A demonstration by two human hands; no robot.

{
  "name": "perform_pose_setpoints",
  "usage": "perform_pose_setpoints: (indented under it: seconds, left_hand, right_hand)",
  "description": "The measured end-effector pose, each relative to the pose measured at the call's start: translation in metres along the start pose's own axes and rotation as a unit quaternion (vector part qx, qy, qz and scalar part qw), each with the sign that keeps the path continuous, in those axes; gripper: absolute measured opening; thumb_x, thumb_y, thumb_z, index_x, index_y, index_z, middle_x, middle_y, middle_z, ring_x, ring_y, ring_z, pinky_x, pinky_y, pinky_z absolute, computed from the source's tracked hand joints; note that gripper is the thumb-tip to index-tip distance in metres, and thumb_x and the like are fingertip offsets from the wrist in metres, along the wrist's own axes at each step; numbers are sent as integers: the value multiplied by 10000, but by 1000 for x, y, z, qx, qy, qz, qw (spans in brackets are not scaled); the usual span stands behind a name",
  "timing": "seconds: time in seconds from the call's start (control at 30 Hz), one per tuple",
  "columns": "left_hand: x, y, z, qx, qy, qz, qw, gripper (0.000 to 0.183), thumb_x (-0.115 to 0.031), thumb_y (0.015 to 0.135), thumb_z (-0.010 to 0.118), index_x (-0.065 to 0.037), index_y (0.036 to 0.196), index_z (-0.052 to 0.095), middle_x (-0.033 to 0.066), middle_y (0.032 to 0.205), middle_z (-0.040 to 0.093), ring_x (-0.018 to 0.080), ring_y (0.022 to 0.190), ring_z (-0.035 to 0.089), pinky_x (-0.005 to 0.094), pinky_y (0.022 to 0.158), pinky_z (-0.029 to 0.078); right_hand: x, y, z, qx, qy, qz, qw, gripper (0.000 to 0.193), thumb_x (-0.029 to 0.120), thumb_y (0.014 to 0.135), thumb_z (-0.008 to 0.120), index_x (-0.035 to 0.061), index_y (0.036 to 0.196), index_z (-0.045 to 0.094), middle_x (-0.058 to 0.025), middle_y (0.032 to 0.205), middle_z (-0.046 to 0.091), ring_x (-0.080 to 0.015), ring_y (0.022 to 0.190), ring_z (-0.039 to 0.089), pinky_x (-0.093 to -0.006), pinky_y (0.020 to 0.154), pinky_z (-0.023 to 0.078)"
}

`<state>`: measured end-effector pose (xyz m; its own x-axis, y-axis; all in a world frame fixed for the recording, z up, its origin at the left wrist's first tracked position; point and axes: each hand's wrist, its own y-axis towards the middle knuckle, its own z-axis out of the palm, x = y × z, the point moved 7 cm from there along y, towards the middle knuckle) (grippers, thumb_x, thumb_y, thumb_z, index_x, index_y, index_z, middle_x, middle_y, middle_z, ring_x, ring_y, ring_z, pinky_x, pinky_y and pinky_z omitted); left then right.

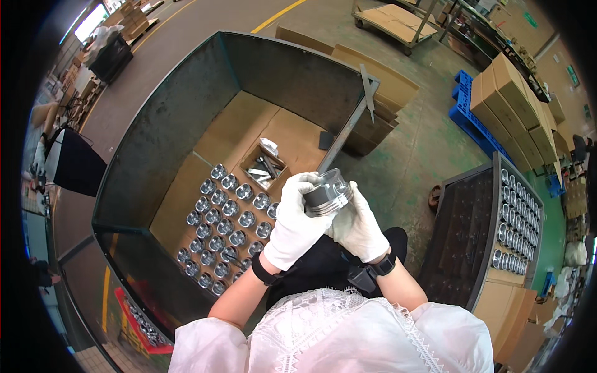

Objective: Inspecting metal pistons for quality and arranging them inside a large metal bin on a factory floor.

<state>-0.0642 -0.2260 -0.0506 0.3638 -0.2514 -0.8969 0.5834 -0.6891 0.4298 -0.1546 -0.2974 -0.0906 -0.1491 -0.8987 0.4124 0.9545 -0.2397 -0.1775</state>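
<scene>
A metal engine piston with a dark coated skirt and ring grooves is held up in front of me, tilted. My left hand, in a white glove, wraps its fingers round the piston's left side. On the other side, my gloved right hand grips it with the thumb side and palm; some of those fingers are hidden behind it. Below and left, rows of similar pistons stand on the cardboard-lined floor of a dark metal bin. Among them sits a small cardboard box with tools and white scraps.
A metal file-like strip lies on the bin's right rim. To my right stands a cart with more pistons. Behind it are stacked cartons and a blue pallet. At the lower left is a red tray. A co-worker's gloved hand shows far left.
</scene>
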Motion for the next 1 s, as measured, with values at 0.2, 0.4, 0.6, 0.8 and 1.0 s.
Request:
perform_pose_setpoints:
  seconds: [0.2, 0.4, 0.6, 0.8, 1.0]
  left_hand:
    - [-11, 1, 1, 16, 123, 9, 992, 585, 51, 696, 839, -25, 1131, 457, 171, 1355, 472, 250, 1217, 552, 338, 936, 542]
    - [-26, 5, 3, 7, 192, 51, 980, 580, 18, 675, 858, -19, 1102, 467, 179, 1305, 508, 290, 1195, 572, 345, 910, 548]
    - [-11, 3, -3, 0, 177, 5, 984, 531, 38, 648, 824, -16, 1059, 492, 193, 1276, 522, 343, 1143, 582, 381, 928, 519]
    - [0, 4, 1, 2, 182, 22, 983, 545, 49, 624, 771, -4, 1102, 513, 201, 1249, 529, 359, 1083, 597, 401, 902, 514]
    - [14, 2, 3, 31, 185, 16, 982, 499, 11, 686, 749, -18, 1122, 510, 206, 1263, 522, 367, 1099, 594, 408, 914, 512]
  right_hand:
    - [3, -7, -3, -25, 73, -31, 996, 467, 479, 1044, 466, 132, 1345, 552, -82, 1358, 599, -269, 1247, 567, -493, 1044, 447]
    - [-10, -9, 0, -3, 159, 61, 985, 393, 408, 1047, 470, 132, 1312, 557, -71, 1378, 583, -269, 1251, 560, -510, 1054, 432]
    - [12, -14, -15, -82, -161, -146, 973, 645, 242, 925, 701, 81, 1447, 357, -80, 1370, 509, -226, 1246, 556, -437, 1035, 501]
    - [21, -13, -8, -142, -302, -297, 895, 809, -63, 715, 815, 49, 1375, 362, -104, 1233, 510, -175, 1143, 577, -323, 940, 548]
    - [22, -20, -1, -215, -447, -302, 814, 779, 16, 724, 839, 41, 1351, 377, -102, 1230, 497, -171, 1133, 574, -321, 913, 540]
